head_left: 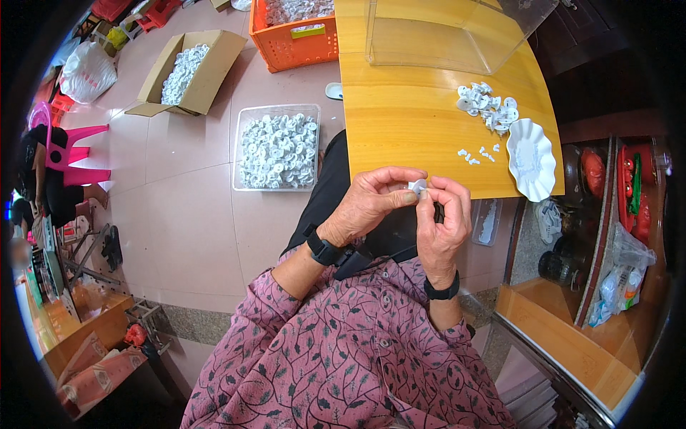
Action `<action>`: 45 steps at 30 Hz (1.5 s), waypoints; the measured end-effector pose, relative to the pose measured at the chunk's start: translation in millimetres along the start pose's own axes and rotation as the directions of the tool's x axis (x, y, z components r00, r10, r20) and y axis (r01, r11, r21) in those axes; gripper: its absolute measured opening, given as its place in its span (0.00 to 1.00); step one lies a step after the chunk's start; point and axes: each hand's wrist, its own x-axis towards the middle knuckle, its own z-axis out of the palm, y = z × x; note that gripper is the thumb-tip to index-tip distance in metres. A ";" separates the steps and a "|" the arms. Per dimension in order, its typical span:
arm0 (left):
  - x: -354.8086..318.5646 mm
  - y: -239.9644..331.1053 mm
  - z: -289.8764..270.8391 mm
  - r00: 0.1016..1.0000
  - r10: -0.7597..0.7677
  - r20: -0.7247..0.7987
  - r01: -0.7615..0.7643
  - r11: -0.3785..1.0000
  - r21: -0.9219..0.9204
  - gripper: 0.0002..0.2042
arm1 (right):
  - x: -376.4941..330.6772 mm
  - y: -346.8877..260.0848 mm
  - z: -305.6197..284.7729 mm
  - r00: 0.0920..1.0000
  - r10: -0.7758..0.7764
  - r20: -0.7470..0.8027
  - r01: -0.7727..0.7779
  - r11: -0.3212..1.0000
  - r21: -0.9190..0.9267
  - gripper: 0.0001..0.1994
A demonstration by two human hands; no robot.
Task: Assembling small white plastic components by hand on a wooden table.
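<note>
Above the near edge of the yellow table, my left hand pinches a small round white plastic part between thumb and fingers. My right hand meets it from the other side, its thumb and forefinger closed at the part's edge. Whether a second tiny piece sits between those right fingertips is too small to tell. On the table beyond my right hand lie several tiny white pieces. Farther off is a heap of similar round white parts, next to a white wavy-rimmed dish.
A clear tub full of white parts stands left of my legs. Beyond it are an open cardboard box and an orange crate, both holding white parts. A clear plastic bin occupies the table's far end. Wooden shelving is at right.
</note>
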 end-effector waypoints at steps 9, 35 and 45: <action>-2.3 2.2 -1.7 0.999 0.023 0.027 -0.028 0.983 0.183 0.15 | 2.0 0.5 -3.4 0.995 0.056 0.081 -0.061 0.996 0.071 0.04; -7.3 4.9 -5.0 0.999 0.031 -0.031 -0.025 0.983 0.180 0.15 | 2.1 -2.1 -0.8 0.981 0.101 0.164 -0.118 0.988 0.099 0.04; -6.6 1.1 -9.3 0.999 0.038 -0.039 -0.032 0.990 0.136 0.13 | 0.0 1.0 4.9 0.987 0.066 0.143 -0.083 0.990 0.112 0.02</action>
